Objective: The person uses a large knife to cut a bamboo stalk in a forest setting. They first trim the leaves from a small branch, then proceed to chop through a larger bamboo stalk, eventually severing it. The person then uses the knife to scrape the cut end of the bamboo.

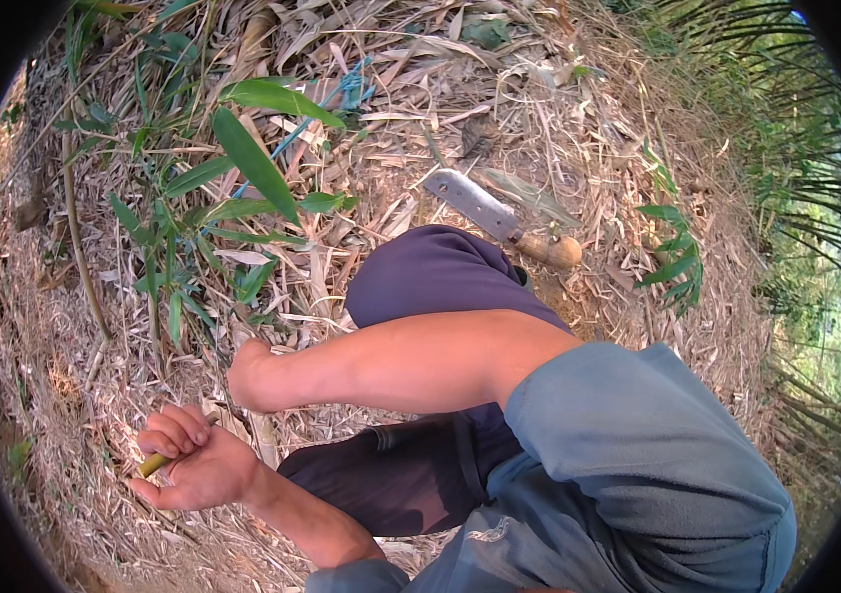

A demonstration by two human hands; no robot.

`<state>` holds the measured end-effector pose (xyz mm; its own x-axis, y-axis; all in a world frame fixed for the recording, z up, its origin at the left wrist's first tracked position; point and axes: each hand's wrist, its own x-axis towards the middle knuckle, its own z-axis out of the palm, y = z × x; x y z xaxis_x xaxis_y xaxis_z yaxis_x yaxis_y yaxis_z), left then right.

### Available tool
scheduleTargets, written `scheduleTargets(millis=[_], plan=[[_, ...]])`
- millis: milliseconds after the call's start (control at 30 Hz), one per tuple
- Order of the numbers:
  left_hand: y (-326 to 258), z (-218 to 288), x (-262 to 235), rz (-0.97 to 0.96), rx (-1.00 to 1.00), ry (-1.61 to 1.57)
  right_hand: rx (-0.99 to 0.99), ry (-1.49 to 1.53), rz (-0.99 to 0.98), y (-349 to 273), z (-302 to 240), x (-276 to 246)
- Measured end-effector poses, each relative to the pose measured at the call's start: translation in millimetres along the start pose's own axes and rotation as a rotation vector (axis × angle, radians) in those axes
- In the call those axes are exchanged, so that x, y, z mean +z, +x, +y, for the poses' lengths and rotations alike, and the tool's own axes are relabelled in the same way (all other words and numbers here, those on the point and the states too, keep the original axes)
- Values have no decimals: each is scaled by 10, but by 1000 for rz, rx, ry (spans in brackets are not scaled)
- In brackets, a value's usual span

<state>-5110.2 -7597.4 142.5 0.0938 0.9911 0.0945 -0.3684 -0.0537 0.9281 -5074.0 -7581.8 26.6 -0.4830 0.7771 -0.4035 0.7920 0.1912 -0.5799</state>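
Note:
At the lower left, my left hand (201, 463) is turned palm up, its fingers curled round a short yellow-green stick (156, 463). Just above it is my right hand (251, 378), at the end of a forearm that crosses over my dark-trousered knee (430, 272). This hand is bent down and looks closed; its fingers, and anything in them, are out of sight beneath it. A leafy green bamboo shoot (252, 163) grows beyond my right hand. Beyond my knee, a broad-bladed chopping knife (475, 203) with a wooden handle lies on the ground, touched by neither hand.
Dry bamboo leaves and straw (420, 69) cover the ground. A blue cord (351, 87) lies among them behind the shoot. A thin upright stem (80, 237) stands at the left. Small green leaves (675, 252) grow at the right, with denser greenery (786, 148) beyond.

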Motion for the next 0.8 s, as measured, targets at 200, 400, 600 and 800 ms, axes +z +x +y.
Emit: scheduleTargets(millis=[200, 400, 600, 800], plan=[[52, -134, 111, -58, -90, -59, 9, 50, 10, -40, 209, -74], [98, -293, 219, -113, -71, -29, 60, 42, 16, -241, 247, -215], [153, -364, 517, -17, -20, 58, 48, 32, -22, -197, 212, -251], [292, -384, 777, -32, -59, 174, 25, 32, -60, -281, 215, -401]])
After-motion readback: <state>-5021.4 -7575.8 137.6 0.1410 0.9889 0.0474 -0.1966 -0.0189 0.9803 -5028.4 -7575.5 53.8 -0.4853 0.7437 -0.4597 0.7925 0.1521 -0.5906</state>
